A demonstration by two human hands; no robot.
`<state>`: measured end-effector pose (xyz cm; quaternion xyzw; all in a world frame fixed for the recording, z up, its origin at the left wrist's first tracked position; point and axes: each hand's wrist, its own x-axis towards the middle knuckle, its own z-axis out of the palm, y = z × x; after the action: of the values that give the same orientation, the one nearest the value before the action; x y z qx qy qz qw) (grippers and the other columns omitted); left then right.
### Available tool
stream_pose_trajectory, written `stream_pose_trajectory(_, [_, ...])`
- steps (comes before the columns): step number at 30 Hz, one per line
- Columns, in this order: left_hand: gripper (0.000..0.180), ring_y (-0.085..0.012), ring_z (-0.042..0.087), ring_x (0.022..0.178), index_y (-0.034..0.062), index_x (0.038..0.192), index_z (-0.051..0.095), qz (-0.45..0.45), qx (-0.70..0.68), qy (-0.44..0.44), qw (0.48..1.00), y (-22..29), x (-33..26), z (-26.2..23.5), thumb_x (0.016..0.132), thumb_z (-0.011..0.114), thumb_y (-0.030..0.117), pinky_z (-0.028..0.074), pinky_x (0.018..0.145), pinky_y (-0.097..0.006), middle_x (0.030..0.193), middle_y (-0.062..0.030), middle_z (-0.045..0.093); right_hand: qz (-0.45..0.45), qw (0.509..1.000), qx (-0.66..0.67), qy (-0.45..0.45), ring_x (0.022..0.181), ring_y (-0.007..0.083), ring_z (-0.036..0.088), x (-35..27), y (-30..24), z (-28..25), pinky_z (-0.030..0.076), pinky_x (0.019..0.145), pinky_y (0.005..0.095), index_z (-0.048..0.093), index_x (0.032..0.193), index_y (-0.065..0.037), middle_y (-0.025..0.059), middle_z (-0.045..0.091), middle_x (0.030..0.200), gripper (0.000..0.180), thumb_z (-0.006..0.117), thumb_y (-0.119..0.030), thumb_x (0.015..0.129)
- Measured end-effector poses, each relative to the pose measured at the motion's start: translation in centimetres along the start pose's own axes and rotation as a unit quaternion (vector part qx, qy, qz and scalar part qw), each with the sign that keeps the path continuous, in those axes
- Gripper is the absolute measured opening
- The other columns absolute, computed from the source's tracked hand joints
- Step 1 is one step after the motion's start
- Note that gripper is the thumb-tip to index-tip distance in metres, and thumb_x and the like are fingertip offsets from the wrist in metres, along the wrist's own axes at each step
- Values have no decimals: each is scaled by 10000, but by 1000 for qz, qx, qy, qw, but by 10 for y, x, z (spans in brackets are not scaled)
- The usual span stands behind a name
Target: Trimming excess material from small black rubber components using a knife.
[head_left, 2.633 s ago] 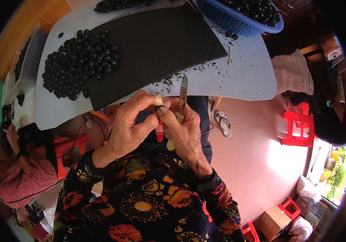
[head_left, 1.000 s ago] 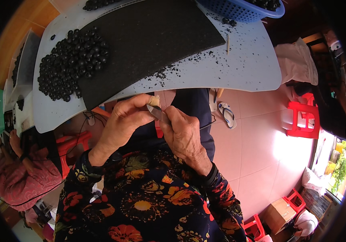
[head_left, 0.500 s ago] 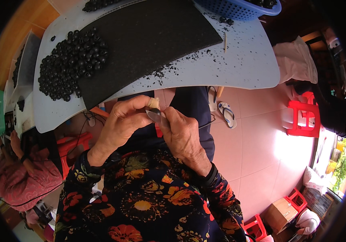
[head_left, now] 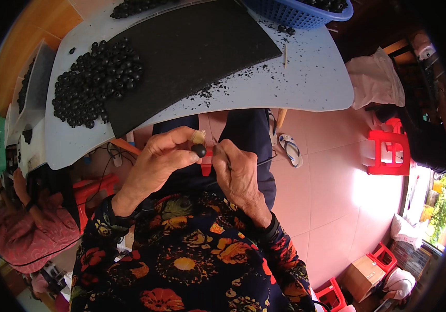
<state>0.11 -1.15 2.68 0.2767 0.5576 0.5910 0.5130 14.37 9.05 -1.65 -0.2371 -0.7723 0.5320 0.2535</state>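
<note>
My left hand pinches a small, smooth black bead-like ball between thumb and forefinger, above my lap. A pale yellowish wrap covers the forefinger's tip. Close by on the right, my right hand is closed around a small knife. Its blade shows almost edge-on, a little apart from the ball, and most of its handle is hidden in my fingers. Beyond my hands, a heap of similar black balls lies at the left of the table, partly on a black mat.
Black crumbs dot the pale table along the mat's edge. A blue basket of black balls stands at the far right, near a thin stick. Red stools and a flip-flop are on the floor. A person sits at left.
My right hand has drawn the knife slightly away from the ball, and its blade has turned from broadside to nearly edge-on. The ball now shows fully in my left fingers. The view has shifted slightly.
</note>
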Motion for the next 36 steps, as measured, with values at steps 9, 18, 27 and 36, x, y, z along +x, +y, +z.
stream_pose_trajectory(9, [212,-99,506,839,-29,1022,579,-4,-4,-42,999,-8,-1,1,841,513,61,413,740,-249,967,-40,565,-69,995,-67,-4,559,315,586,-10,-5,4,454,470,375,478,821,-42,113,552,676,168,637,-87,794])
stream_pose_trajectory(18, [203,-105,504,828,-36,1007,582,-7,-25,-54,998,-7,-2,7,834,515,47,404,726,-251,961,-50,573,-74,993,-88,4,557,308,588,-14,-7,2,452,465,374,485,839,-47,100,551,673,186,655,-109,792])
stream_pose_trajectory(27, [212,-99,489,824,-26,1002,584,-23,-32,-53,998,-8,-3,9,834,507,80,390,732,-243,922,-40,561,-82,990,-115,20,545,315,581,-16,-5,4,452,455,378,480,838,-45,103,551,666,197,652,-138,811])
stream_pose_trajectory(36, [182,-120,477,798,-28,928,584,-43,12,-135,990,-4,-18,16,798,547,93,405,730,-228,929,-80,554,72,976,-208,3,638,407,611,-10,56,1,497,538,456,525,761,-38,214,586,618,155,557,-153,859])
